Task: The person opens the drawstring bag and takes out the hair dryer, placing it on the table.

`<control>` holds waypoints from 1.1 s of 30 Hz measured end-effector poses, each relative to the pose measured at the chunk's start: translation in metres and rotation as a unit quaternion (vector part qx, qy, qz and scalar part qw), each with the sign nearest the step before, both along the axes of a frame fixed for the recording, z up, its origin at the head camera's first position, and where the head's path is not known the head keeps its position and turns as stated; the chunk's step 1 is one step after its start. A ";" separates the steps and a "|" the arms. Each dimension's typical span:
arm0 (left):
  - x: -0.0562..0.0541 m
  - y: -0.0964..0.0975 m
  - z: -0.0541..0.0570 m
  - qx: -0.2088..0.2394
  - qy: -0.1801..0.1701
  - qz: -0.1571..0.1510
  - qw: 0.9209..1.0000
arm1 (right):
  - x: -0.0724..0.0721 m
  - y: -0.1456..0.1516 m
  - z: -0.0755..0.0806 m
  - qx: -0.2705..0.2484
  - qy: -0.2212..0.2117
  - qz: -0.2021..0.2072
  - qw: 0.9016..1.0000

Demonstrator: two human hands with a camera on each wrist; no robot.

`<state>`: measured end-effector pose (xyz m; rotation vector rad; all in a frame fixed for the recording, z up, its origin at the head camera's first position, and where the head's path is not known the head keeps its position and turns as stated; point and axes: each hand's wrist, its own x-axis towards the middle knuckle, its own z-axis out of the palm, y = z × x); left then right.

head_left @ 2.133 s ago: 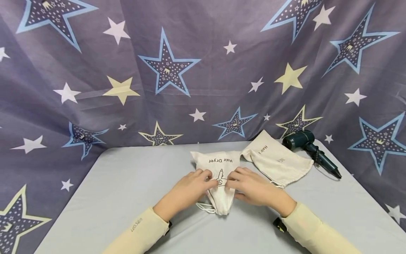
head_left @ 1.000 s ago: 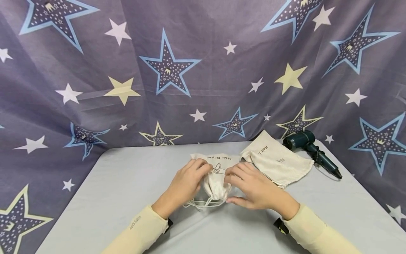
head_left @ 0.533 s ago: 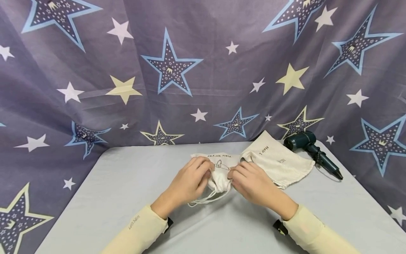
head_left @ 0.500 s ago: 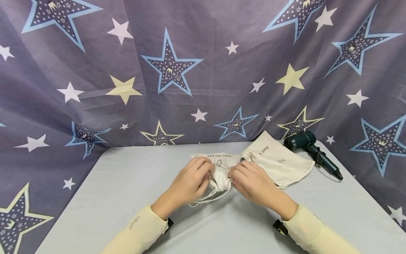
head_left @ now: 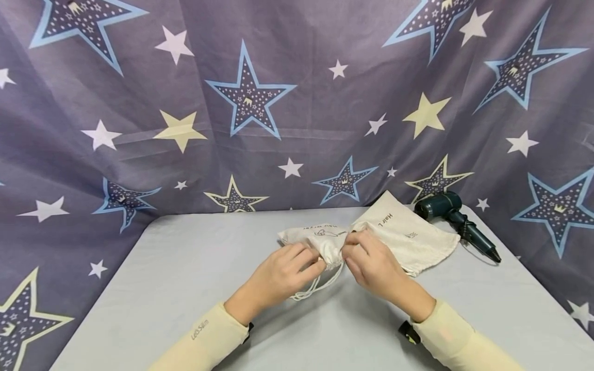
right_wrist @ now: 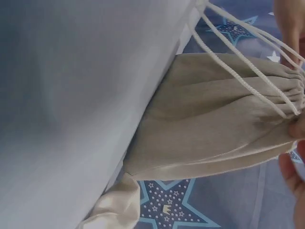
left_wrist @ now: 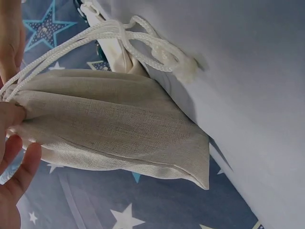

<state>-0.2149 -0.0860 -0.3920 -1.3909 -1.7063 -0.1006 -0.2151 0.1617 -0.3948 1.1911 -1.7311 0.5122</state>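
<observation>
A cream drawstring bag (head_left: 327, 242) printed "Hair Dryer" is propped up off the table between my hands, its gathered mouth toward me. My left hand (head_left: 280, 273) pinches the mouth on one side with thumb and fingertips. On the other side my right hand (head_left: 376, 263) pinches the cloth at the same gathered edge. White cords (left_wrist: 105, 31) with a knotted, frayed end hang from the mouth, and in the right wrist view the cloth (right_wrist: 219, 114) falls in pleats below it. What lies inside the bag is hidden.
Right behind my right hand, a second cream bag (head_left: 413, 237) with printed lettering lies on the grey table (head_left: 195, 268). Beyond it, near the table's right edge, rests a dark green hair dryer (head_left: 464, 221). A star-patterned curtain (head_left: 306, 113) surrounds the back and sides.
The bag lay flatter with its printed face up; now its mouth is bunched and raised, and the face tips away. My fingers have moved onto the gathered edge.
</observation>
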 end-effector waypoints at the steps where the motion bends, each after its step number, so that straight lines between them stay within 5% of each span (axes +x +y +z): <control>1: 0.000 0.000 0.000 0.000 0.003 -0.001 1.000 | 0.000 -0.001 0.000 0.004 0.020 0.012 1.000; 5: -0.001 -0.001 -0.001 0.004 -0.012 -0.001 1.000 | -0.001 -0.003 0.000 0.010 0.054 0.042 0.998; 17: -0.004 -0.005 -0.001 0.031 -0.112 -0.013 0.993 | -0.003 0.001 -0.002 0.020 0.022 0.038 0.999; 33: -0.014 -0.023 0.012 0.038 -0.132 -0.006 0.990 | -0.010 0.007 0.003 0.019 0.008 0.017 1.000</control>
